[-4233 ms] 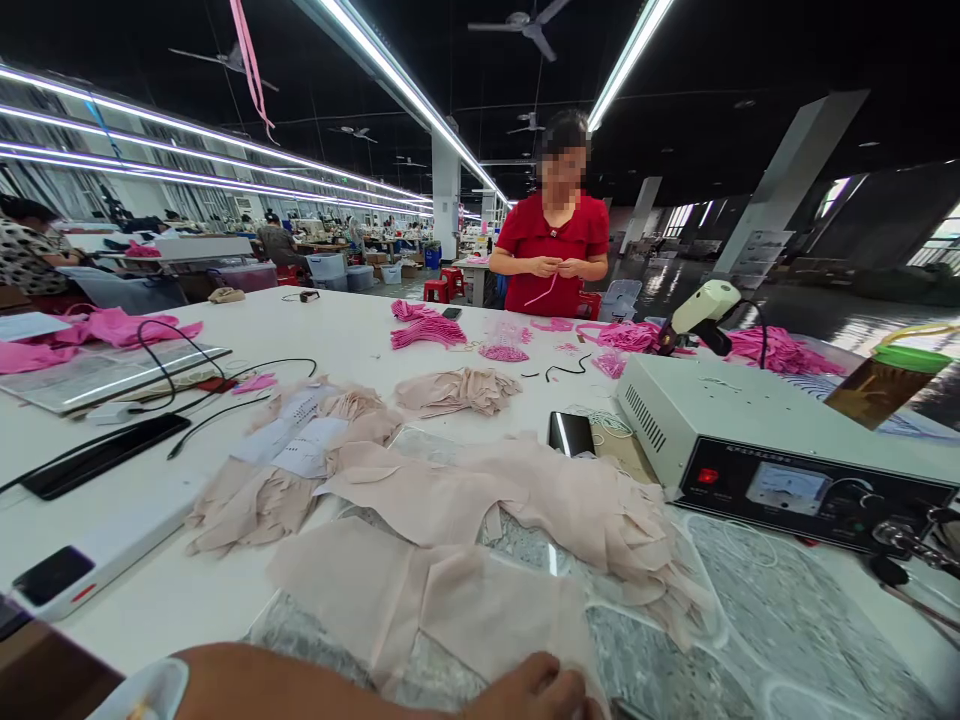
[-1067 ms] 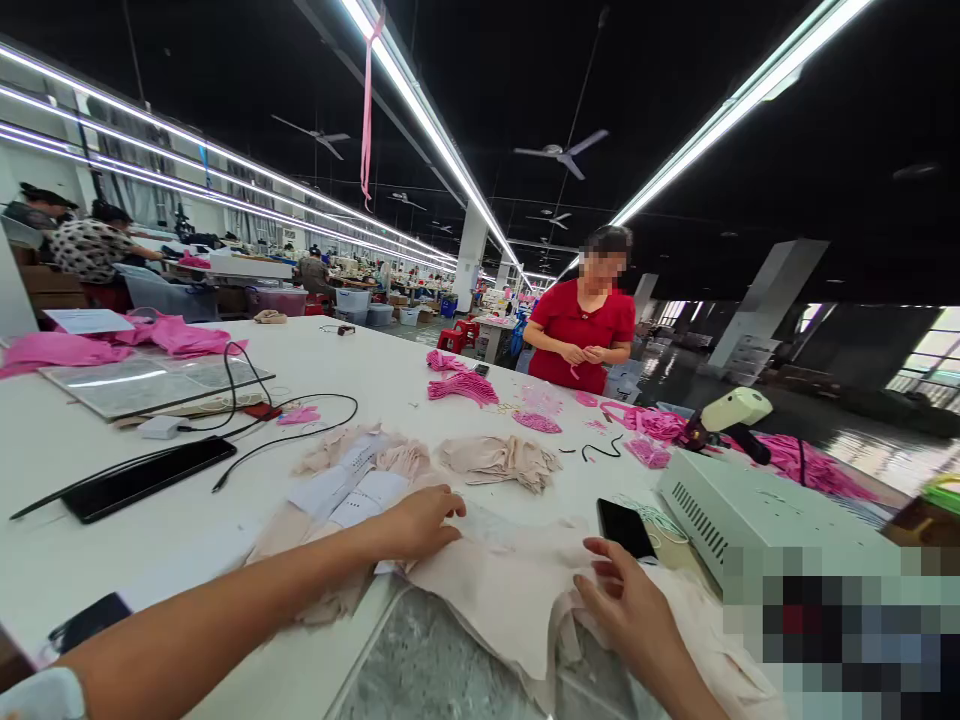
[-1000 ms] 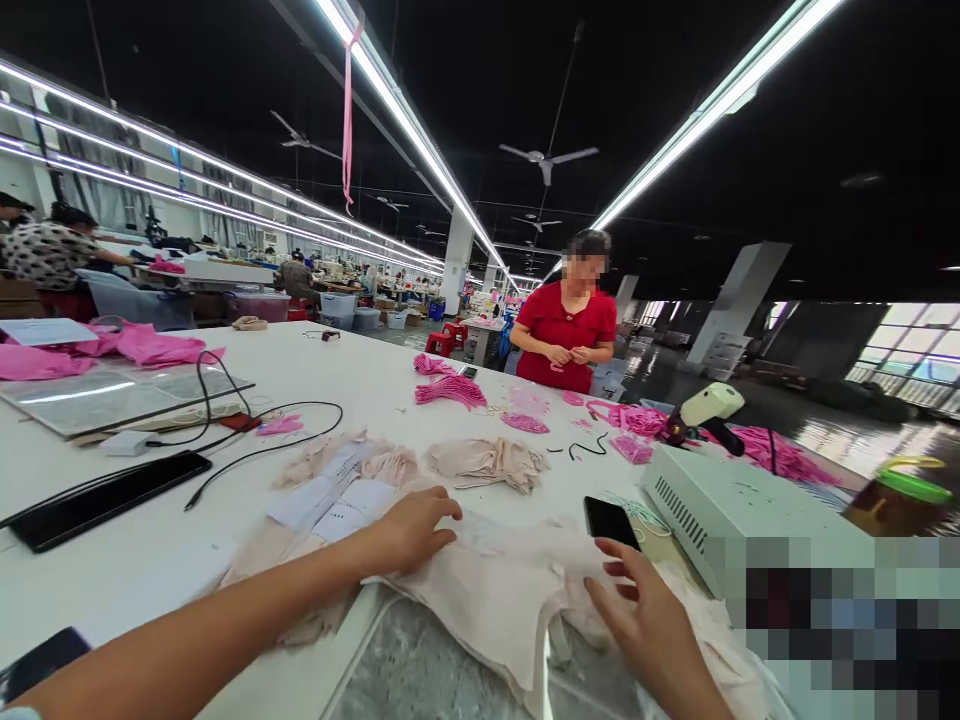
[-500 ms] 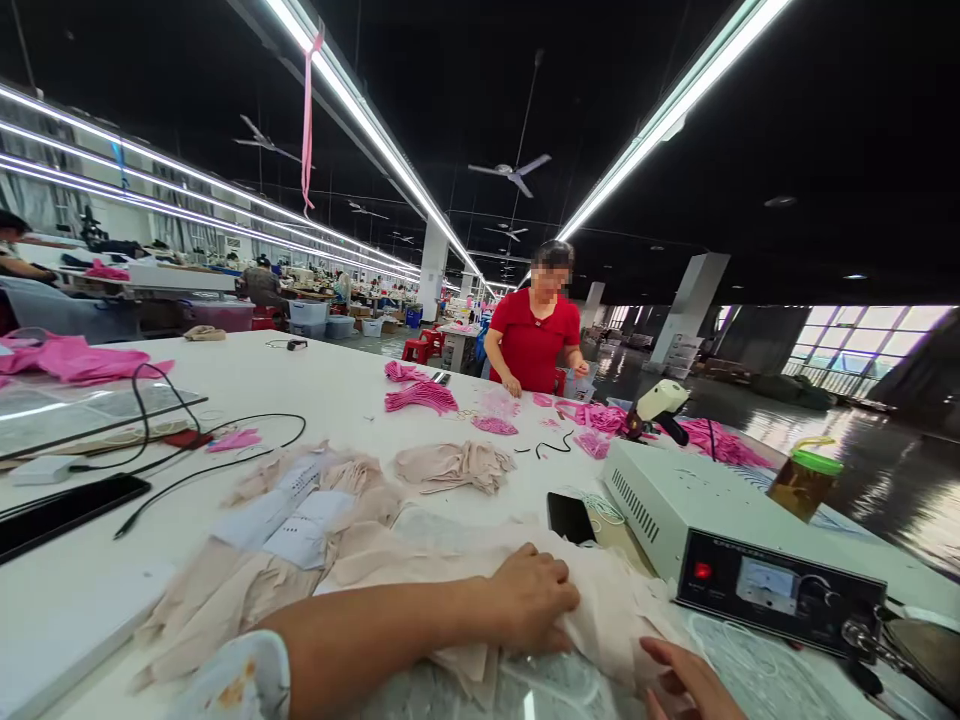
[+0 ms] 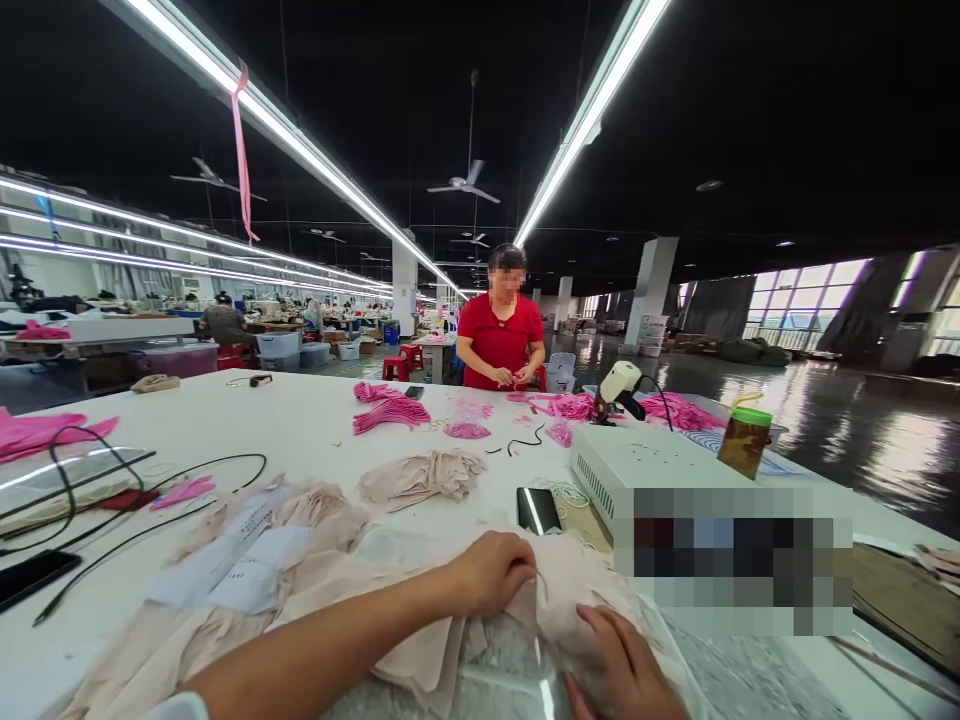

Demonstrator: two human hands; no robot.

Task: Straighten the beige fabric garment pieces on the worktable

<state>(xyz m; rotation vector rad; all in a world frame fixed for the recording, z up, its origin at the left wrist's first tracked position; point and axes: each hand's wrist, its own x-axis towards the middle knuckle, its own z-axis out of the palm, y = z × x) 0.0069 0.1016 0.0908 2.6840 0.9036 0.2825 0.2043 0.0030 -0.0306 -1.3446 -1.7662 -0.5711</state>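
Note:
My left hand (image 5: pixel 496 575) reaches across from the lower left, its fingers curled and pinched on a piece of thin beige fabric (image 5: pixel 564 590). My right hand (image 5: pixel 626 665) is at the bottom edge of the view, fingers stretched out and thumb apart, touching the near side of the same fabric. Beneath it lies a clear plastic sheet (image 5: pixel 517 670) with a shiny glare. To the left spreads a heap of beige fabric pieces (image 5: pixel 322 580) with white printed paper labels (image 5: pixel 255 565) on top. A smaller beige bundle (image 5: pixel 421 478) lies farther back.
A phone (image 5: pixel 538 510) lies beyond my hands, beside a pale box-shaped machine (image 5: pixel 600 475) with a blurred front. A green-lidded drink jar (image 5: pixel 745 440) stands on the right. Pink fabric stacks (image 5: pixel 390 412) and black cables (image 5: pixel 247 480) lie on the white table. Opposite stands a person in red (image 5: pixel 500 335).
The view has swung right. My left hand has gone from lying over the fabric to pinching it, its wrist raised. The person opposite has brought both hands together.

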